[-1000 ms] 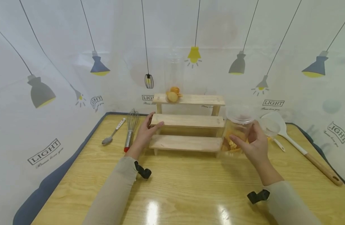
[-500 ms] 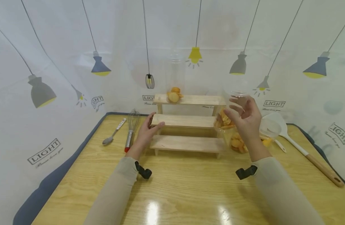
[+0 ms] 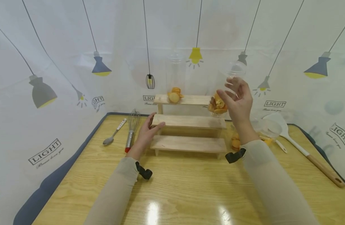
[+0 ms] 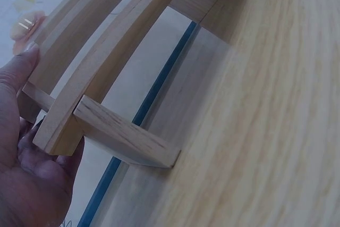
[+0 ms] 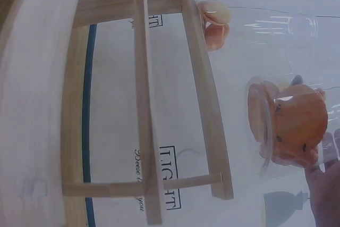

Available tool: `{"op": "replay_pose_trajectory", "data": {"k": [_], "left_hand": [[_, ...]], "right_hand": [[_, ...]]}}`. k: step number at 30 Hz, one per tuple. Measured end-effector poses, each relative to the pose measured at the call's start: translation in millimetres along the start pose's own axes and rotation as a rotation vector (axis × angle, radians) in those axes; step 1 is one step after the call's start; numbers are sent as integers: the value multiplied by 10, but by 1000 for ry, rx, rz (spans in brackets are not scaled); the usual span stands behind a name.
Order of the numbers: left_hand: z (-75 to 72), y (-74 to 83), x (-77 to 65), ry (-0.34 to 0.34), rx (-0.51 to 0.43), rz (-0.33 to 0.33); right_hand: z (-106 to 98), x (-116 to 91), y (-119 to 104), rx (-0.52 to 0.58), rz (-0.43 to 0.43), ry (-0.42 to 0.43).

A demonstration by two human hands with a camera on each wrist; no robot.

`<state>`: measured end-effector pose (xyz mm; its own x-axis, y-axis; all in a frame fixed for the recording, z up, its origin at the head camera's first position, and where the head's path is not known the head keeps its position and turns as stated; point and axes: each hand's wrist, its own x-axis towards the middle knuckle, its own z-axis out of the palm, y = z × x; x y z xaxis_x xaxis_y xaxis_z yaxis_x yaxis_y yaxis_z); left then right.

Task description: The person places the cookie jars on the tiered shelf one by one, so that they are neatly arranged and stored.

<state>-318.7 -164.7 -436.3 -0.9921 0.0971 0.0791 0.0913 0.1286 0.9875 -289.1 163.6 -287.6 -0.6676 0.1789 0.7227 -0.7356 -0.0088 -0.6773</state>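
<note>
My left hand (image 3: 147, 132) grips the left end of the middle board of a three-step wooden display rack (image 3: 186, 121). In the left wrist view its thumb lies along the wood and the other fingers curl under the end. My right hand (image 3: 240, 101) holds a clear lidded plastic jar (image 5: 289, 123) containing orange, chip-like pieces. That jar is in the air near the right end of the top board, slightly tilted in the head view. A similar clear jar (image 3: 175, 78) stands on the top board's left part, orange pieces at its bottom.
Behind my right forearm are another jar with orange pieces (image 3: 235, 142) and a clear container (image 3: 269, 128). A white spatula with a wooden handle (image 3: 324, 170) lies far right. Left of the rack lie a whisk (image 3: 130, 136) and a spoon (image 3: 113, 136). A lamp-printed curtain (image 3: 119, 68) hangs behind.
My right hand has raised its jar from beside the rack's right end up and leftward to top-board height, uncovering another jar behind. The left hand has kept its grip on the rack.
</note>
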Motion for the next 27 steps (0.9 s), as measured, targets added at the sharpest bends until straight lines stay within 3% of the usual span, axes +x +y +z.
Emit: {"op": "replay_pose_trajectory", "data": {"k": [7,14,27], "left_hand": [[-1,11,-13,-1,-3,-2],[-2,10,-19,0,-19,-8],[-3,-3,-31,3,-17,3]], "right_hand": [[129,130,93,-79,70,-11],[227,258,413,-126,101,-30],[365,230,612,-160,105,-26]]}}
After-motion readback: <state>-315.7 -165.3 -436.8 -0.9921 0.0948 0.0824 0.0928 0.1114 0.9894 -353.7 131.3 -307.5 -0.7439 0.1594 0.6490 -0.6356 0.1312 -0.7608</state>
